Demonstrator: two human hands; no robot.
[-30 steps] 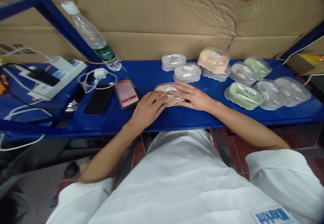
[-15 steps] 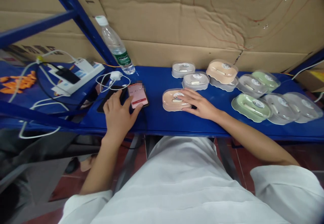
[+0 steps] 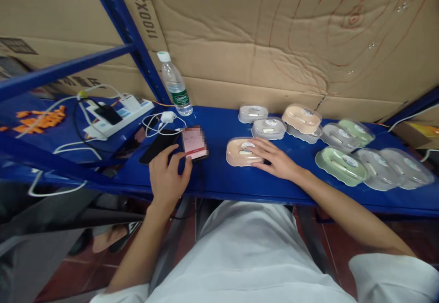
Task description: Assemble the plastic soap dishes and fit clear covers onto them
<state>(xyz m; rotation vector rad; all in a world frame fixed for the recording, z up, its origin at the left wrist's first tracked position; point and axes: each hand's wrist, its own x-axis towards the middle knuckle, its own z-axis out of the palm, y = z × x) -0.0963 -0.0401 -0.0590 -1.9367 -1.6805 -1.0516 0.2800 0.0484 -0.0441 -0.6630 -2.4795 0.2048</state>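
Note:
A phone (image 3: pixel 195 144) with a lit pink screen and a red bar lies on the blue table; part of it is pixelated. At its lower left edge is my left hand (image 3: pixel 169 170), fingers bent and apart, holding nothing, with the thumb and index tips at the screen's edge. A black flat slab (image 3: pixel 156 147) lies beyond those fingers. My right hand (image 3: pixel 276 159) rests on the right end of a peach oval soap box (image 3: pixel 236 152) with a clear lid and round label. Its fingers stretch over the lid and the thumb sits by the front edge.
Behind and right stand grey soap boxes (image 3: pixel 269 131), another peach one (image 3: pixel 302 116) and green ones (image 3: pixel 341 166). A water bottle (image 3: pixel 180 93) stands at the back left, near a white charger (image 3: pixel 167 118). Left are a power strip (image 3: pixel 120 122), orange pieces (image 3: pixel 44 120) and a blue frame post (image 3: pixel 128 33).
The camera view has tilted up, so things sit lower in it. My left hand has drawn back slightly from the phone's screen. My right hand stays on the peach soap box.

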